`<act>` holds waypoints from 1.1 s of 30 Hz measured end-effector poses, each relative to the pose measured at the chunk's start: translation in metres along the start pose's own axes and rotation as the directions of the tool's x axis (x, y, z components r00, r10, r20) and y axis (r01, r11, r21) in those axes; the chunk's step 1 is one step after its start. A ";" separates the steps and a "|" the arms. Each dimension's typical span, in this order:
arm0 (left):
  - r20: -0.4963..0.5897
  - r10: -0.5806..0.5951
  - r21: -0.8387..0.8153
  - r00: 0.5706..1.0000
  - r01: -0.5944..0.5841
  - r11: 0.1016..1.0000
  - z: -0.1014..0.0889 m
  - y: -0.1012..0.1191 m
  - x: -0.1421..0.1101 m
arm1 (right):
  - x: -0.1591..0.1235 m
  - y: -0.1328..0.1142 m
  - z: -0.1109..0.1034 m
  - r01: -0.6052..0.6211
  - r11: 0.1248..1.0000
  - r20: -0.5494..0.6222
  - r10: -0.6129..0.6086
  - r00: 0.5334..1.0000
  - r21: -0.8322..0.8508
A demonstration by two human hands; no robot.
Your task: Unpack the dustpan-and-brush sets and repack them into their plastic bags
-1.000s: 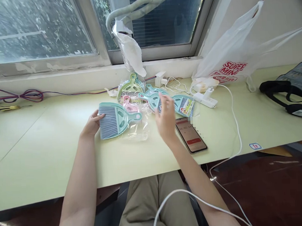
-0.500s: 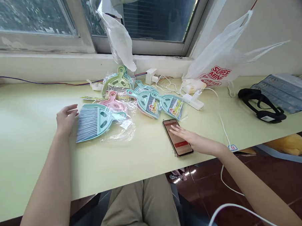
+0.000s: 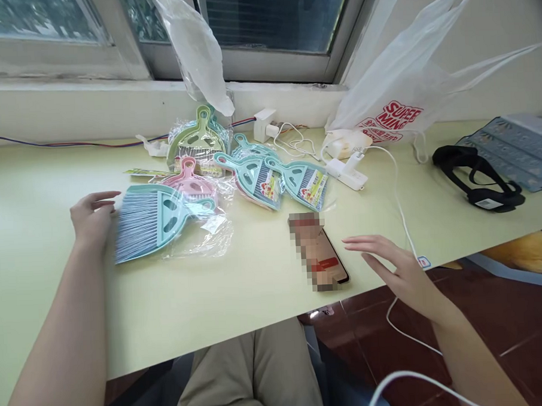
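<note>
1. Turquoise brush set [image 3: 153,223] lies on the surface [image 3: 238,276] at the left, its handle over clear wrap and beside a pink set [image 3: 189,181].
2. Left hand [image 3: 92,220] is just beside the bristles, fingers outstretched and slightly apart; I cannot tell whether they touch. One second ago they were on the bristle edge.
3. Right hand [image 3: 399,266] has left the phone [image 3: 331,254], which it covered half a second ago; it hangs to the right, fingers spread, holding nothing.
4. Behind, a green set [image 3: 200,134] and more turquoise sets [image 3: 254,177] lie as before.
5. The bag [image 3: 396,102] carries red letters, roughly "SUPER MIN…", with smaller characters too unclear to read.
6. The packs' yellow labels [image 3: 315,189] and the blue-edged sticker [image 3: 424,261] are too small to read.
7. Pixelation hides part of the phone's screen; its red button's wording is illegible.
</note>
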State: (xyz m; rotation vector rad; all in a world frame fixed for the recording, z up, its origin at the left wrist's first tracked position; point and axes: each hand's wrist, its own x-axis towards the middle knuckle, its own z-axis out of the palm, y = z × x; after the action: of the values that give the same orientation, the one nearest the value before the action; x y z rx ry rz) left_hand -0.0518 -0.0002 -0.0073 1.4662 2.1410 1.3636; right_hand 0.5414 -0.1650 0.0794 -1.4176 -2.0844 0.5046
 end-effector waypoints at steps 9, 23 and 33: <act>-0.064 -0.155 -0.184 0.986 0.141 0.973 -0.001 0.015 -0.006 | 0.030 0.038 0.051 -0.075 0.981 -0.240 0.117 0.964 0.181; -0.081 -0.093 -0.033 0.992 0.091 0.995 0.000 0.017 -0.013 | 0.023 0.041 0.051 -0.175 0.977 -0.207 0.198 0.958 0.124; -0.038 -0.035 0.070 0.999 0.037 0.997 -0.002 0.008 -0.012 | 0.023 0.041 0.052 -0.130 0.992 -0.092 0.129 0.987 0.001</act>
State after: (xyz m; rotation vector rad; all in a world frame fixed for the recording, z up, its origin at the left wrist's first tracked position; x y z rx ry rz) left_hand -0.0417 -0.0107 -0.0039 1.4307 2.2491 1.3258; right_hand 0.5315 -0.1284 0.0204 -1.5565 -1.9314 0.4770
